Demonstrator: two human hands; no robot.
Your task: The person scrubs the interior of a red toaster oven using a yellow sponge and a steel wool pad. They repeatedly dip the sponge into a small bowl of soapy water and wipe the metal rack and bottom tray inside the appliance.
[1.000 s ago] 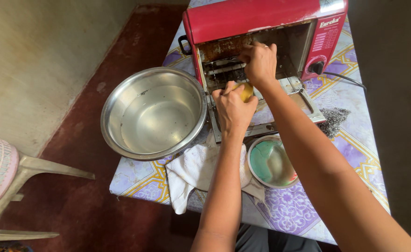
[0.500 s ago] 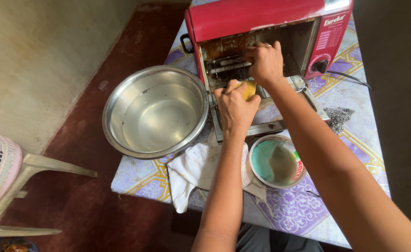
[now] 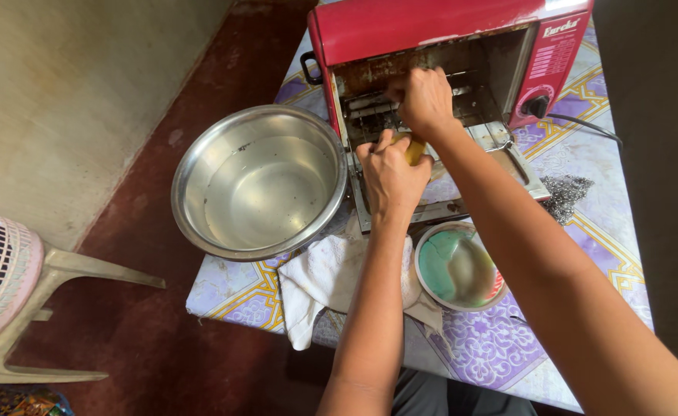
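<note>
The left hand (image 3: 389,173) is clenched around a yellow sponge (image 3: 415,149) over the oven's (image 3: 431,46) lowered door, only a sliver of sponge showing. Farther in, the right hand (image 3: 425,98) grips the rack (image 3: 369,104) at the oven's mouth; its fingertips are hidden.

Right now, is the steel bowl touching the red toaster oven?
Cannot tell. In the head view the steel bowl has its rim right up against the red toaster oven near the open door, but neither contact nor a gap shows plainly there.
</note>
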